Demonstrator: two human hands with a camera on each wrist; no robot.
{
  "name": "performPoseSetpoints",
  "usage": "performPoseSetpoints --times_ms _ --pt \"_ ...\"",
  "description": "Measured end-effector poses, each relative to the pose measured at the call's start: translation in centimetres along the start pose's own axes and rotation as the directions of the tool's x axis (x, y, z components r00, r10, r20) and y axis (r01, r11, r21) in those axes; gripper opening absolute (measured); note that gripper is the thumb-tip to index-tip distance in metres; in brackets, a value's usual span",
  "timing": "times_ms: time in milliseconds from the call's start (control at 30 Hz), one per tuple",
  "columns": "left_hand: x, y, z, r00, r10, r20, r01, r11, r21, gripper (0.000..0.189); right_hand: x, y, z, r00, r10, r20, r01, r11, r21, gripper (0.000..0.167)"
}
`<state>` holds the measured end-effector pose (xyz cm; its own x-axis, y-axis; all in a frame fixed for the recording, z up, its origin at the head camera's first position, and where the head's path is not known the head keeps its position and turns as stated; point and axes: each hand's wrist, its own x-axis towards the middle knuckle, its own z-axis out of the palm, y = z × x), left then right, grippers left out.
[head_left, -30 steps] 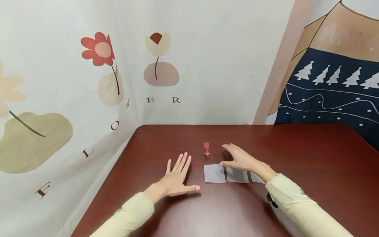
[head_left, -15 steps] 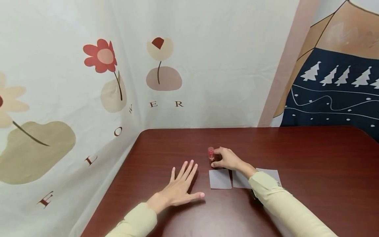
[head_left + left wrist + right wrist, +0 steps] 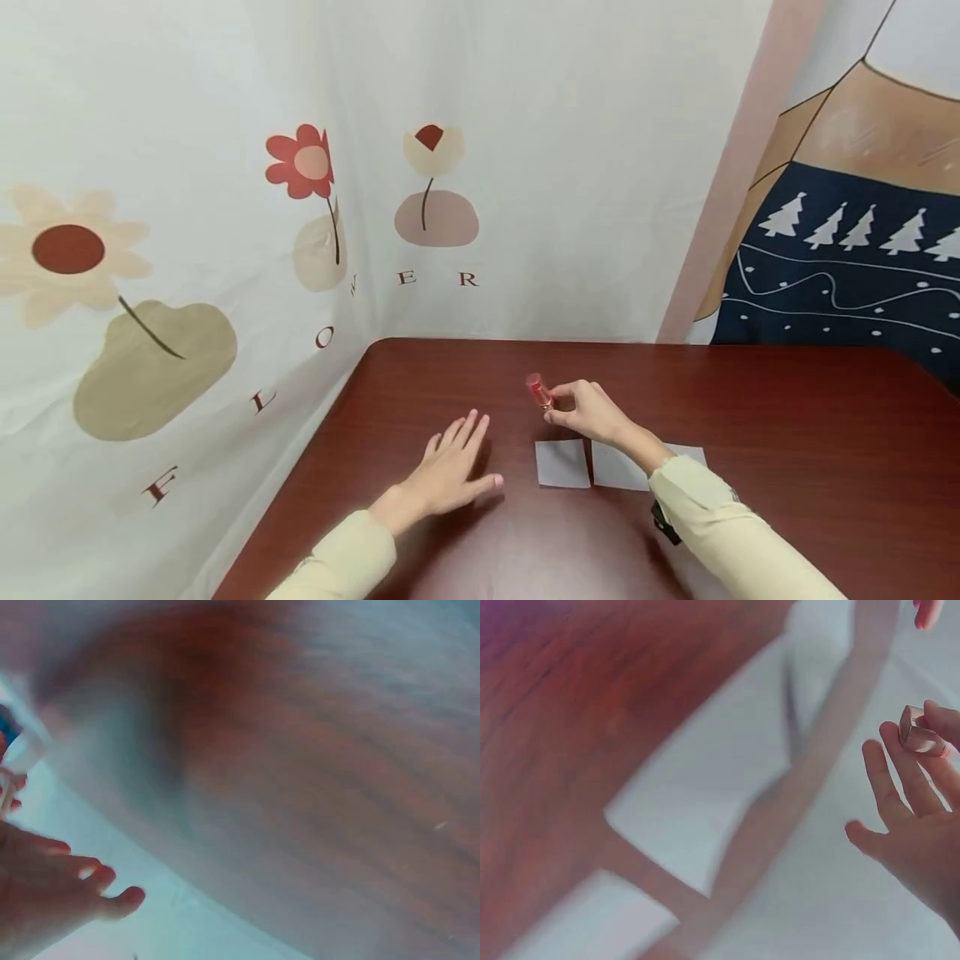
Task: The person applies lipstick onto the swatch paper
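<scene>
My right hand (image 3: 594, 415) pinches a small lipstick (image 3: 537, 389) between thumb and fingers, over the table just beyond the white squares. It tilts to the left, its clear pinkish-red part at the top. In the right wrist view the lipstick's shiny rose-gold end (image 3: 921, 740) shows at the thumb and fingertips, while the other fingers spread away from it. My left hand (image 3: 447, 473) is held palm down with fingers spread, left of the squares, and holds nothing. Its fingers (image 3: 82, 874) are extended at the lower left of the left wrist view.
White paper squares lie in a row on the dark red-brown table (image 3: 450, 379): a left one (image 3: 562, 464), a middle one (image 3: 617, 468) and a right one (image 3: 690, 454), the last two partly behind my right arm. A printed curtain (image 3: 570, 208) hangs behind the table.
My right hand has moved left to the lipstick, taken hold of it and tilted it from its upright stand. My left hand stays in about the same place.
</scene>
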<state>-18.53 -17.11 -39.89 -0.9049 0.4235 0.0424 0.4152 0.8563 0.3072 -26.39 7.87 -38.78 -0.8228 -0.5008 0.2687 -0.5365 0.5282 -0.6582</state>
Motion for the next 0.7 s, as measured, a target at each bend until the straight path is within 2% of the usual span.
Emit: performPoseSetpoints --times_ms 100,167,200,233,267,333,367,400,433,467,500,633,700 --pt "0.1 1.1 -1.4 0.996 0.034 -0.085 -0.041 0.996 -0.077 0.085 -1.2 -1.8 -1.1 0.994 -0.095 0.058 0.103 0.985 -0.142 0.014" --pt "0.3 2.0 -2.3 0.984 0.107 -0.142 -0.121 0.989 -0.089 0.083 -2.0 -2.8 -1.6 0.980 -0.173 0.098 0.192 0.951 -0.241 0.012" --pt "0.4 2.5 -2.7 0.970 0.167 -0.174 -0.181 0.981 -0.065 0.081 -2.4 -3.4 -1.9 0.973 -0.203 0.113 0.227 0.933 -0.279 0.012" --pt "0.8 3.0 -3.0 0.950 0.237 -0.203 -0.244 0.970 -0.012 0.077 -2.7 -3.6 -2.1 0.965 -0.232 0.122 0.259 0.916 -0.307 0.012" --pt "1.1 3.5 -3.1 0.923 0.312 -0.227 -0.307 0.950 0.056 0.072 -3.1 -3.9 -2.3 0.957 -0.259 0.128 0.287 0.900 -0.328 0.012" --pt "1.7 4.5 -3.1 0.855 0.451 -0.256 -0.405 0.889 0.212 0.055 -4.0 -4.3 -2.6 0.945 -0.298 0.132 0.326 0.878 -0.350 0.011" --pt "1.9 5.0 -3.0 0.827 0.500 -0.256 -0.435 0.859 0.272 0.046 -4.5 -4.5 -2.6 0.942 -0.307 0.137 0.336 0.871 -0.358 0.011" --pt "1.9 5.6 -2.8 0.806 0.535 -0.254 -0.455 0.834 0.313 0.038 -5.0 -4.6 -2.6 0.940 -0.309 0.142 0.340 0.867 -0.363 0.010" --pt "2.0 6.0 -2.5 0.793 0.556 -0.248 -0.468 0.818 0.335 0.030 -5.6 -4.6 -2.6 0.939 -0.313 0.145 0.345 0.863 -0.369 0.010" --pt "1.9 6.4 -2.2 0.786 0.568 -0.244 -0.478 0.809 0.343 0.024 -6.2 -4.7 -2.5 0.939 -0.311 0.146 0.344 0.862 -0.373 0.009" --pt "1.8 6.8 -1.9 0.786 0.570 -0.240 -0.482 0.808 0.338 0.020 -6.7 -4.7 -2.4 0.939 -0.312 0.145 0.344 0.860 -0.378 0.008" --pt "1.3 7.9 -0.8 0.811 0.538 -0.229 -0.474 0.835 0.281 0.015 -8.9 -4.6 -1.9 0.940 -0.317 0.127 0.340 0.851 -0.399 0.008" --pt "0.9 8.4 -0.5 0.820 0.528 -0.221 -0.464 0.839 0.284 0.016 -9.8 -4.5 -1.7 0.935 -0.333 0.118 0.352 0.845 -0.404 0.010"
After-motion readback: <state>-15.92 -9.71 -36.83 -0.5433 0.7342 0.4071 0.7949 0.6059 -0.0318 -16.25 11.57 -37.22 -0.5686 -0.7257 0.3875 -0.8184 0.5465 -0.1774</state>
